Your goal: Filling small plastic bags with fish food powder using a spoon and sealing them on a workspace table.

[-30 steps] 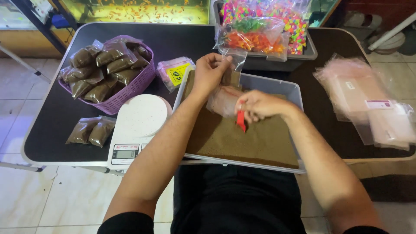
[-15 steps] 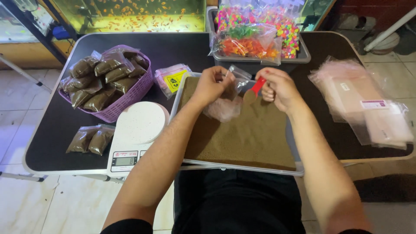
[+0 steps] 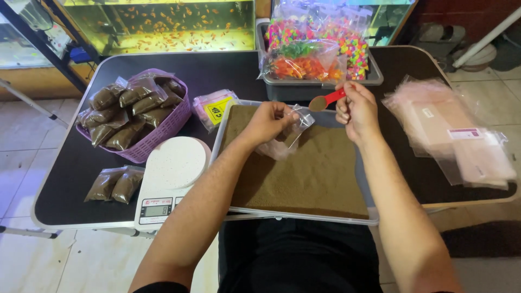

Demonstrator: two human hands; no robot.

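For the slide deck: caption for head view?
Left hand holds clear bag; right hand lifts red spoon over tray.

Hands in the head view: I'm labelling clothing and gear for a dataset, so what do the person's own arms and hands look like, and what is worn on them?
Both hands, the left hand and the right hand, are bare: no gloves, and no rings or watch that I can see. The forearms are uncovered too. Black short sleeves show only at the bottom edge of the frame, matching the black clothing below.
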